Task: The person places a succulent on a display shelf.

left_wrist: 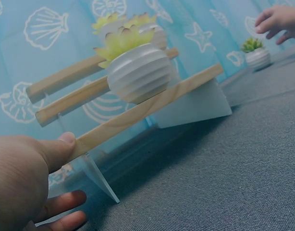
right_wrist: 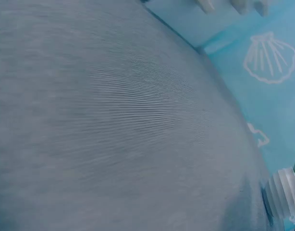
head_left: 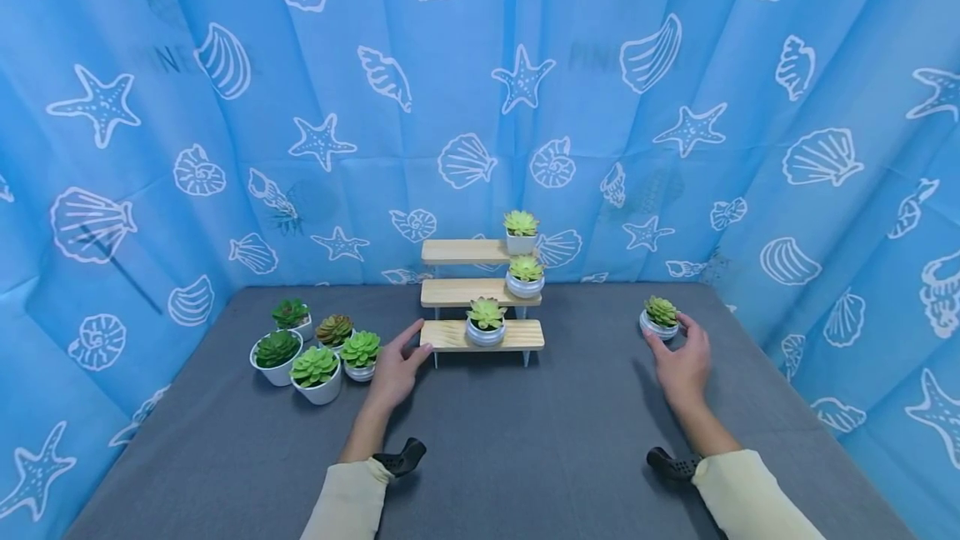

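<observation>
A small green plant in a ribbed white pot (head_left: 660, 317) stands alone on the right side of the grey cloth table (head_left: 525, 440). The right hand (head_left: 681, 363) is just behind it, with fingers spread and loosely bent around the pot. The fingertips are very close to it, but I cannot tell if they touch, and the hand does not hold it.

Toward the middle stands a little wooden shelf with three steps (head_left: 480, 294). The left hand (head_left: 395, 369) is at the left end of the bottom step (left_wrist: 147, 109). Its thumb (left_wrist: 61, 147) lies against the end of the wood, and its fingers are almost straight below. It is not wrapped around the wood.

A yellow-green plant in a round ribbed white pot (head_left: 485, 323) sits on the bottom step. A second potted plant (head_left: 525, 276) sits on the middle step, and a third potted plant (head_left: 521, 231) sits on the top step.

On the left of the table stand five green plants in white pots (head_left: 315, 350), close together. A blue curtain with white shells and starfish (head_left: 480, 90) hangs all around.
</observation>
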A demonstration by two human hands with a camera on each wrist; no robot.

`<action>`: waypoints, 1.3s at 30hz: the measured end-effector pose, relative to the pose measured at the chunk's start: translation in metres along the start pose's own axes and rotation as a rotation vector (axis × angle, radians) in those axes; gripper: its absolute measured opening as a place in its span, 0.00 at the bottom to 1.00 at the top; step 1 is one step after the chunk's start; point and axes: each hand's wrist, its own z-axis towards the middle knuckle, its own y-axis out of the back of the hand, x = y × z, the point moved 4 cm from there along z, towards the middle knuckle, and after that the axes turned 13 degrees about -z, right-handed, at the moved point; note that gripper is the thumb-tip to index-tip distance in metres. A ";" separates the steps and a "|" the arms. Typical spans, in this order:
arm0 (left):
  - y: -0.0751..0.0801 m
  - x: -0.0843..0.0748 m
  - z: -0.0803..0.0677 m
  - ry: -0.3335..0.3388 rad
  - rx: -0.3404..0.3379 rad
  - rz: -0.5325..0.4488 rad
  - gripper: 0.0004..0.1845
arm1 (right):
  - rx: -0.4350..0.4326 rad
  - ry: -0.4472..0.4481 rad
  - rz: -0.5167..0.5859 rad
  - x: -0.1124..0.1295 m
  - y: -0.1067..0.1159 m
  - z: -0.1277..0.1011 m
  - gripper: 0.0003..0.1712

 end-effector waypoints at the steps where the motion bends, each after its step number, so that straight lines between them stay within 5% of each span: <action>1: 0.000 0.000 0.000 0.001 0.000 -0.003 0.27 | -0.001 -0.015 0.006 -0.001 -0.001 0.003 0.35; 14: 0.000 0.002 -0.002 -0.002 0.007 -0.021 0.28 | 0.091 -0.202 0.083 -0.024 -0.014 0.031 0.45; 25: -0.001 0.002 0.000 -0.004 0.006 -0.005 0.28 | 0.186 -0.223 0.061 -0.034 -0.025 0.037 0.50; 39: 0.000 0.000 0.000 -0.007 0.009 -0.010 0.28 | 0.186 -0.198 -0.040 -0.033 -0.032 0.038 0.40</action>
